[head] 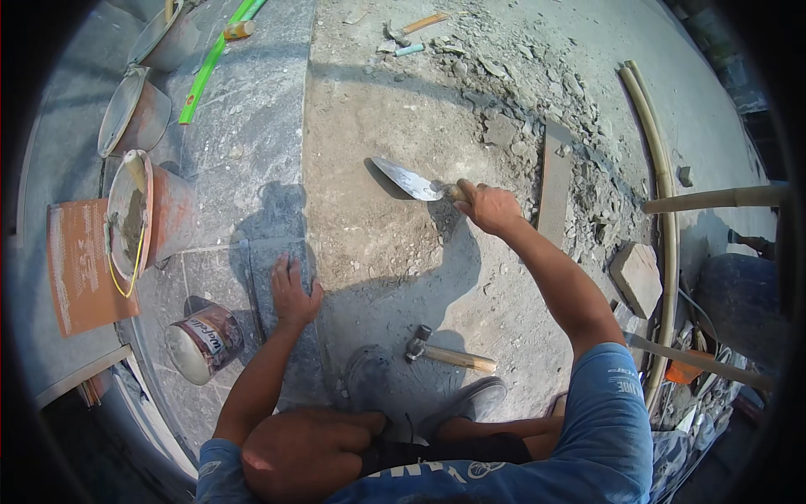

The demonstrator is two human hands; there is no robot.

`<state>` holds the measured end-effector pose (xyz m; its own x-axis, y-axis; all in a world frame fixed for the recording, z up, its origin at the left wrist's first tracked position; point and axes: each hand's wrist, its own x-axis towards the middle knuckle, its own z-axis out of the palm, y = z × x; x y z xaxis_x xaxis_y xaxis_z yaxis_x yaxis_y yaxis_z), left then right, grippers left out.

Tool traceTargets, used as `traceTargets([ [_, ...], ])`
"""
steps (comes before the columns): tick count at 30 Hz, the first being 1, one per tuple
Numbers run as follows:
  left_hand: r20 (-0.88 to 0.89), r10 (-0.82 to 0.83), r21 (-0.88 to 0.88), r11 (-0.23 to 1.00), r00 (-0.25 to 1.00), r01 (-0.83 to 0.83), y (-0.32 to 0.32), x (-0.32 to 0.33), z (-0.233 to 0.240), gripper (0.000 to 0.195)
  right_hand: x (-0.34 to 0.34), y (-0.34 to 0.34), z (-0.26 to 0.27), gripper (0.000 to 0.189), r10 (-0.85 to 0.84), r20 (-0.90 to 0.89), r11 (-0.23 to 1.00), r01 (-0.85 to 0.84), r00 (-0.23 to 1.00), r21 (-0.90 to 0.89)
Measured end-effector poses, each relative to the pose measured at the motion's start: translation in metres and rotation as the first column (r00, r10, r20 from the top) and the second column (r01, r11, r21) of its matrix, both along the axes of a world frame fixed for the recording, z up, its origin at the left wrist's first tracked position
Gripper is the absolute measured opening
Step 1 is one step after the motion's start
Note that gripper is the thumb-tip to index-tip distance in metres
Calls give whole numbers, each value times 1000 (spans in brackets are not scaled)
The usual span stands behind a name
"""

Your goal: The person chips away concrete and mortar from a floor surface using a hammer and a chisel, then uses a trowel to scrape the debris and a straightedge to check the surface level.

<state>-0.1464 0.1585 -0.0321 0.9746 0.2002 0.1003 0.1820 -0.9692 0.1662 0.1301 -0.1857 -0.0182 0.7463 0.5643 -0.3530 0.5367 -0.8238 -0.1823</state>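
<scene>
My right hand grips the wooden handle of a pointed masonry trowel, its steel blade pointing left over a bare patch of sandy ground. A dark shadow lies beside the blade; whether it touches the ground I cannot tell. My left hand rests with fingers spread on the grey tiled floor, by the tile edge that borders the patch, and holds nothing. In front of my feet lies a hammer with a wooden handle. Left of my left forearm stands a printed tin.
A bucket of mortar with a wooden handle in it stands left, near more buckets. A green level lies on the tiles. Ahead are another hammer and rubble. Rightward are a flat board, a stone slab and bamboo poles.
</scene>
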Motion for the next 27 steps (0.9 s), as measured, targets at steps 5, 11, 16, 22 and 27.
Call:
traceTargets([
  [5,-21,17,14,1000,1000,-16,-2,-5,4,59,35,-29,-4,47,-132,20,983,133,991,-128],
  [11,28,-70,-143,987,997,74,-31,-28,36,48,107,-198,-22,43,-330,208,917,365,921,-161],
  [16,62,-27,-358,932,998,47,-78,-115,75,32,79,-173,3,53,-587,-561,518,803,584,295],
  [22,-435,-25,-748,567,900,-346,-108,-196,93,22,-41,-151,-2,56,-262,-225,937,303,939,174],
  [27,-470,-157,-766,561,869,-313,-121,-180,128,25,-114,-157,1,42,-38,-167,999,36,985,-18],
])
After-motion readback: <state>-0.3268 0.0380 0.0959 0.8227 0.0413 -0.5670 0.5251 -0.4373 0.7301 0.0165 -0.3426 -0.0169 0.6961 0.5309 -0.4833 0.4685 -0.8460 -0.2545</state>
